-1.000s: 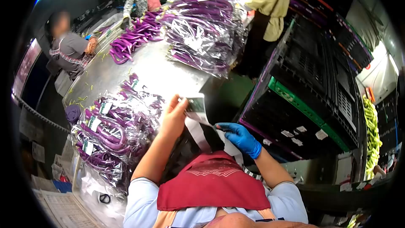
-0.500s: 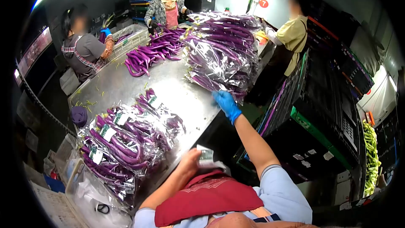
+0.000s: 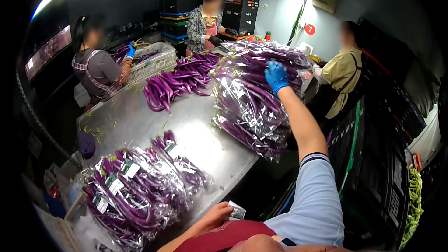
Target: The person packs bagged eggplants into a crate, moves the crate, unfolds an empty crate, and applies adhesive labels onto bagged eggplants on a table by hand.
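My left hand (image 3: 218, 215), bare, is closed on a small stack of labels (image 3: 237, 210) near the table's front edge, close to my apron. My right hand (image 3: 277, 75), in a blue glove, reaches far forward onto the top of a tall pile of bagged eggplants (image 3: 252, 98). Its fingers rest against the plastic; whether they grip a bag is hidden. More bagged eggplants (image 3: 135, 186), with white and green labels on them, lie at the table's near left. Loose eggplants (image 3: 175, 83) are heaped beyond, left of the tall pile.
Three people (image 3: 100, 67) stand round the metal table (image 3: 200, 130), at left, back and right. A white crate (image 3: 151, 65) holds eggplants at the back left. Black crates (image 3: 373, 177) are stacked at right. A purple roll (image 3: 87, 144) lies at the left edge.
My right hand has left the labels and stretched forward onto the bagged pile. My left hand has moved down near my apron, keeping the labels. The view has tilted up.
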The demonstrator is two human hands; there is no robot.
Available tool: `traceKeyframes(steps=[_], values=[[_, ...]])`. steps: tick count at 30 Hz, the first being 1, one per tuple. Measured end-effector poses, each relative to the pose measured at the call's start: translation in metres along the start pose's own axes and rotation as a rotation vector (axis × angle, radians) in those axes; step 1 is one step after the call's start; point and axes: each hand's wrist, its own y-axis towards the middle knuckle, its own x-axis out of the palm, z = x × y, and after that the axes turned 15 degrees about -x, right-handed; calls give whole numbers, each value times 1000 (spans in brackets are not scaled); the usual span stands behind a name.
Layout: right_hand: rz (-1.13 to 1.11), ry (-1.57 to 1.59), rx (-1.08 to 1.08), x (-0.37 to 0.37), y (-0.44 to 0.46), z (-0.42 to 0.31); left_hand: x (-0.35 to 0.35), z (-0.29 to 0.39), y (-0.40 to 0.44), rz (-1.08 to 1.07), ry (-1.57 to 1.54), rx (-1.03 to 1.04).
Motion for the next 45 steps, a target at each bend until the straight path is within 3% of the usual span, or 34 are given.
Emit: traceKeyframes(steps=[1,3,6,11,15,18,21,25,28,29,31,33,35,37,38,39,41,43,45], values=[[-130,17,-21,-8,17,23,1,9,4,18,-7,-13],[-181,-164,-29,4,34,74,-10,16,23,11,-64,-14],[-722,-231,51,-4,59,118,-14,26,43,1,-132,-5],[-921,1,120,-10,78,145,-20,37,73,-47,-215,-21],[-834,-90,8,-32,81,137,-11,45,70,-43,-248,3],[-780,-112,106,-56,87,119,-5,50,68,-66,-252,9],[-799,-193,66,-16,92,151,-10,46,69,-134,-232,22],[-320,-34,267,-21,98,139,-13,42,59,-149,-213,38],[-129,34,217,-31,107,131,-24,35,58,-148,-180,62],[-9,229,84,-23,106,134,-22,32,55,-83,-164,99],[9,998,246,-9,97,110,-18,32,45,-109,-130,124],[-158,1469,461,-74,89,7,-21,26,45,-162,-133,95],[-342,1648,523,-63,67,-40,-10,29,28,-182,-134,142],[-411,2019,619,-63,30,-112,-12,25,23,-175,-127,164],[-473,1911,581,-70,13,-145,-13,21,20,-185,-141,161],[-530,2223,717,-39,-18,-170,-15,17,17,-194,-153,159],[-664,2435,847,-30,-65,-225,-22,10,13,-191,-165,161],[-1033,2300,1114,18,-133,-236,-33,0,17,-175,-167,166],[-1343,1753,1045,105,-235,-233,-42,-11,19,-133,-145,188]])
